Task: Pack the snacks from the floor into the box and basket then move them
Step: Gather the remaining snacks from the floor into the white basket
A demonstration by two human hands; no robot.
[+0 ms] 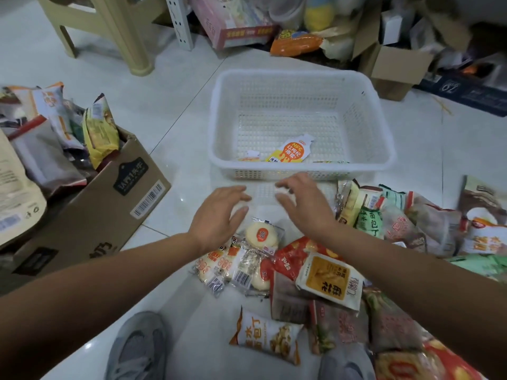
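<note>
A white plastic basket (pixel 384 133) stands on the floor ahead, with an orange-and-white juice pouch (pixel 292 149) and other small packets lying at its near wall. A cardboard box (pixel 109 204) at the left is full of snack bags. Both hands hover just in front of the basket, palms down, fingers relaxed and holding nothing: my left hand (pixel 219 212) and my right hand (pixel 304 204). Beneath them lies a pile of snack packets (pixel 315 272), including a round white bun in clear wrap (pixel 262 234).
More snack bags (pixel 411 223) spread along the floor to the right. A beige plastic stool (pixel 109 28) stands at the far left, with boxes and clutter (pixel 395 64) along the back. My grey shoes (pixel 137 349) are at the bottom edge.
</note>
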